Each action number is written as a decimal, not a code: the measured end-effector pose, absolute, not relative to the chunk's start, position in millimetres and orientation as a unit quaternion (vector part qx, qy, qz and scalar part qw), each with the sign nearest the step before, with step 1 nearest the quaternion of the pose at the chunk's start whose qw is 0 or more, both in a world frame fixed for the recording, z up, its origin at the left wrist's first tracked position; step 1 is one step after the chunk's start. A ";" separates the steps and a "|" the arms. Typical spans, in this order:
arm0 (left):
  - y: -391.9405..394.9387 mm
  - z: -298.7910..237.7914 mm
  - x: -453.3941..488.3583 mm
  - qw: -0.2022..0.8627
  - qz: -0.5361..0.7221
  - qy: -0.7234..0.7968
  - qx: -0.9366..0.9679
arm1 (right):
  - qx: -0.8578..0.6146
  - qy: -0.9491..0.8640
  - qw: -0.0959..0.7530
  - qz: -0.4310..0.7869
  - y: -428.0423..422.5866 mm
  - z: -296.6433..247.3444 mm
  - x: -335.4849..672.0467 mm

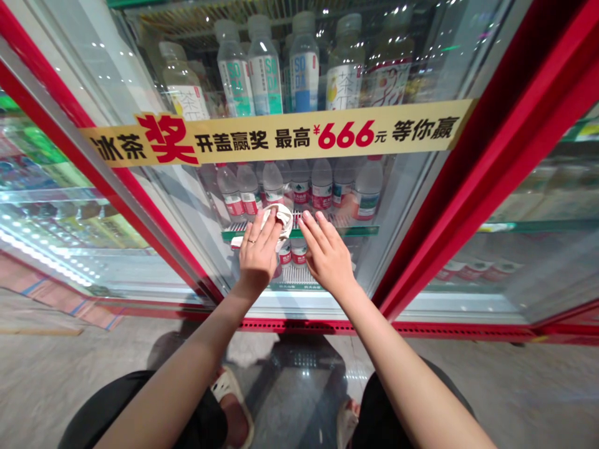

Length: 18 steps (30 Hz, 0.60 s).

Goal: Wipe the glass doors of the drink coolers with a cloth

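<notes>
My left hand presses a white cloth flat against the glass door of a red drinks fridge, low on the pane; a ring shows on one finger. Right beside it, my right hand lies flat on the same glass with its fingers stretched out and holds nothing. Behind the glass stand rows of water bottles with red labels. A yellow banner with red and black writing runs across the door above both hands.
Taller soda and tea bottles fill the upper shelf. The red door frame slants down on the right, another red frame on the left, with more fridges beyond. My knees and sandalled feet rest on the grey floor.
</notes>
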<state>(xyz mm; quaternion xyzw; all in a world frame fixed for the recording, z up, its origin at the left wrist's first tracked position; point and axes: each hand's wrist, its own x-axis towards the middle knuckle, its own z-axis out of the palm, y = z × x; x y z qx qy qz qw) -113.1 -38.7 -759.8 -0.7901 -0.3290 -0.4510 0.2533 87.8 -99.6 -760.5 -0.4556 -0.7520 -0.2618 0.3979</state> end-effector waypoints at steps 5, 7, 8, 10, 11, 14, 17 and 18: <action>-37.3 -759.6 -118.6 0.251 -0.470 -0.339 -0.775 | -0.438 -0.765 0.378 -0.283 -100.2 -765.9 84.5; -36.0 -760.5 -116.4 0.241 -0.486 -0.347 -0.765 | -0.444 -0.765 0.370 -0.285 -99.1 -767.0 84.6; -35.5 -761.8 -115.3 0.237 -0.489 -0.352 -0.762 | -0.449 -0.765 0.365 -0.281 -98.4 -767.5 84.9; -34.9 -765.6 -114.5 0.235 -0.484 -0.359 -0.762 | -0.458 -0.768 0.356 -0.270 -96.8 -768.5 85.9; -34.9 -767.3 -115.1 0.236 -0.475 -0.358 -0.769 | -0.460 -0.770 0.354 -0.265 -96.0 -769.3 86.4; -35.3 -766.1 -119.3 0.237 -0.423 -0.333 -0.808 | -0.461 -0.769 0.356 -0.263 -93.9 -772.3 86.8; -34.7 -753.5 -122.5 0.228 -0.390 -0.311 -0.836 | -0.461 -0.762 0.365 -0.270 -92.5 -775.0 86.1; -34.1 -748.8 -122.8 0.226 -0.392 -0.311 -0.836 | -0.462 -0.760 0.366 -0.273 -92.4 -775.3 85.8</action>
